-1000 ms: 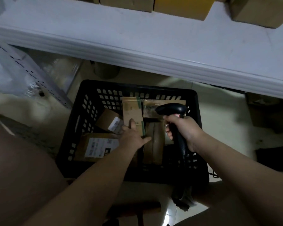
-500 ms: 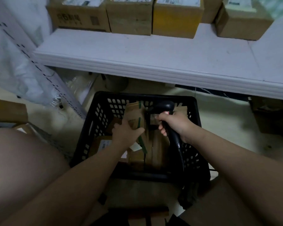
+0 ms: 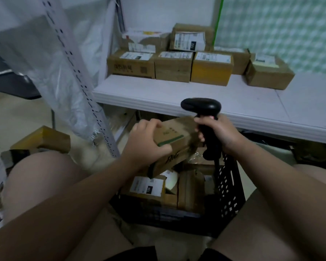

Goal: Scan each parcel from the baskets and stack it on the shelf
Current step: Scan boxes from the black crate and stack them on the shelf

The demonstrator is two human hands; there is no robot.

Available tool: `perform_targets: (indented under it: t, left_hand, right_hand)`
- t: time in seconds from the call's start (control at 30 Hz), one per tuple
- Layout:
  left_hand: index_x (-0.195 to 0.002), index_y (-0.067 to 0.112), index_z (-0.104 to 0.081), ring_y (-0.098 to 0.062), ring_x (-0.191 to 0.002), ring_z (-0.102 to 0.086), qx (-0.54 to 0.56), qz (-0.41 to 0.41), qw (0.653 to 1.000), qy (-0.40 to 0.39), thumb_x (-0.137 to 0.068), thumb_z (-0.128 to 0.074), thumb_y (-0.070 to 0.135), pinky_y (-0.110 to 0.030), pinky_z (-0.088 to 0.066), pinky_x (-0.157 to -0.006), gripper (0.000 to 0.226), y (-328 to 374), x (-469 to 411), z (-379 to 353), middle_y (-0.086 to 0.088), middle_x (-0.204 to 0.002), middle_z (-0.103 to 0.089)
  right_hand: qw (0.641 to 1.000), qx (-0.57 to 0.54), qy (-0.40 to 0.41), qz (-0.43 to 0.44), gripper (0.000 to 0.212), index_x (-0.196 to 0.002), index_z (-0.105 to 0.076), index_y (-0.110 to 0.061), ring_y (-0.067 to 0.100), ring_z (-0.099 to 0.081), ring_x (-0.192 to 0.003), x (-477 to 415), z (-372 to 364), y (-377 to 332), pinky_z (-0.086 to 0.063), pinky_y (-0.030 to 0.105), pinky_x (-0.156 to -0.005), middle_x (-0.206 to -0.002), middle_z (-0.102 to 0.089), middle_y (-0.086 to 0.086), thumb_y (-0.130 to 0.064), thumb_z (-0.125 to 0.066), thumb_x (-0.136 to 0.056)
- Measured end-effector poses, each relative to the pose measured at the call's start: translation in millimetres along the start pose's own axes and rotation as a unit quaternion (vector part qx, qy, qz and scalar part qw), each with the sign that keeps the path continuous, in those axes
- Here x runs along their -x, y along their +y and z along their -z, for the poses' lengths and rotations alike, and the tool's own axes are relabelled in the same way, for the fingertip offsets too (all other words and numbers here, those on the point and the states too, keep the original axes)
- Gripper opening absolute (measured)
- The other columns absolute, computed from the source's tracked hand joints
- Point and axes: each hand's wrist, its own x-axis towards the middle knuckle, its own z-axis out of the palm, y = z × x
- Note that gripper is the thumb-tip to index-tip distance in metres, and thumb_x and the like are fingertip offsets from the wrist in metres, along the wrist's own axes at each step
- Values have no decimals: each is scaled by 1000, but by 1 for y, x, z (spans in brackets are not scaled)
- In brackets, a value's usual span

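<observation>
In the middle of the frame the left hand [image 3: 149, 142] holds a small brown cardboard parcel [image 3: 174, 135] with a green stripe. The parcel is lifted above the black plastic basket [image 3: 231, 187] and tilted. The left fingers [image 3: 151, 123] curl over the parcel's far top edge, and the thumb presses on the near face. The right hand [image 3: 219, 132] grips the handle of a black barcode scanner [image 3: 201, 106], its fingers [image 3: 203, 120] wrapped round it right at the parcel's right end. I cannot tell whether they touch the cardboard. The scanner's head sits above the parcel and points toward the left of the frame. At lower centre the basket stands between the person's knees, with labelled parcels [image 3: 147, 187] lying in it. A white shelf [image 3: 158, 97] runs across the upper half, carrying a row of labelled boxes [image 3: 173, 66] with more stacked behind. A perforated white upright [image 3: 77, 72] slants down the upper left. Other cartons [image 3: 43, 137] lie at the left edge.
</observation>
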Motion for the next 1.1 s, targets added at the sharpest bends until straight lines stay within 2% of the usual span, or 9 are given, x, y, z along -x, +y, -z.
perform_targets:
  t: [0.13, 0.23, 0.33, 0.5, 0.77, 0.9, 1.0, 1.07, 1.1]
  left_hand:
    - [-121, 25, -50, -6, -106, -28, 16, -96, 992, 77, -61, -62, 49, -26, -30, -88, 66, 22, -4, 33, 8, -112, -34]
    - [-118, 21, -50, -16, -110, -32, -16, -211, 968, 136, -59, -60, 52, -34, -33, -94, 68, 37, -19, 46, -5, -116, -39]
    - [-117, 22, -43, -28, -114, -34, -107, -322, 923, 180, -63, -63, 49, -42, -31, -94, 64, 47, -45, 42, -10, -123, -36]
    - [-119, 20, -43, -34, -117, -33, -297, -413, 855, 105, -54, -84, 36, -59, -39, -96, 78, 32, -91, 6, -13, -130, -32]
    - [-132, 22, -39, -33, -128, -32, -311, -413, 850, 103, -54, -88, 32, -55, -16, -112, 93, 0, -114, -22, -14, -137, -32]
    - [-143, 23, -28, -38, -136, -21, -260, -384, 882, 89, -63, -82, 32, -68, -14, -104, 97, -25, -124, -16, -15, -146, -22]
    - [-149, 34, -10, -24, -143, -2, -151, -264, 951, 50, -71, -72, 48, -60, -19, -110, 100, -29, -119, -11, -5, -156, 2]
    - [-150, 37, 3, -9, -140, 4, 20, -94, 995, 29, -81, -65, 48, -42, -13, -114, 98, -17, -114, -11, 8, -158, 15]
    - [-151, 34, 5, -8, -142, 1, 115, -9, 992, 54, -90, -55, 47, -39, -12, -114, 88, -10, -116, -13, 8, -159, 13]
  right_hand:
    - [994, -77, 55, 56, 6, -86, -59, -6, 19, -54, -55, 2, 8, -20, -46, 26, -52, -69, -60, 9, -10, -62, -90]
    - [985, -106, 102, 88, 6, -84, -59, -6, 18, -58, -58, 4, 19, -36, -49, 24, -51, -70, -60, 8, -7, -61, -90]
    - [983, -92, 127, 95, 3, -91, -62, -8, 21, -67, -76, 2, 33, -46, -54, 29, -59, -80, -65, 6, -6, -63, -89]
    - [985, -17, 152, 79, 13, -102, -66, -9, 22, -68, -92, -6, 51, -44, -57, 41, -82, -90, -69, 6, -9, -66, -89]
    - [970, 36, 217, 104, 41, -120, -61, -13, 18, -63, -104, -41, 75, -25, -47, 35, -94, -106, -69, 4, -20, -75, -81]
    - [980, -11, 187, 67, 27, -109, -66, -19, 18, -60, -102, -54, 79, -23, -45, 32, -88, -96, -67, -3, -24, -73, -84]
    - [985, -39, 155, 63, 13, -99, -66, -22, 12, -61, -93, -63, 76, -29, -44, 25, -78, -89, -66, -6, -22, -70, -86]
    - [987, -56, 137, 64, 11, -98, -66, -21, 10, -61, -88, -67, 72, -33, -44, 23, -75, -87, -65, -7, -20, -69, -87]
    - [988, -56, 130, 64, 12, -99, -65, -20, 9, -61, -87, -69, 70, -34, -44, 22, -75, -87, -64, -7, -20, -68, -88]
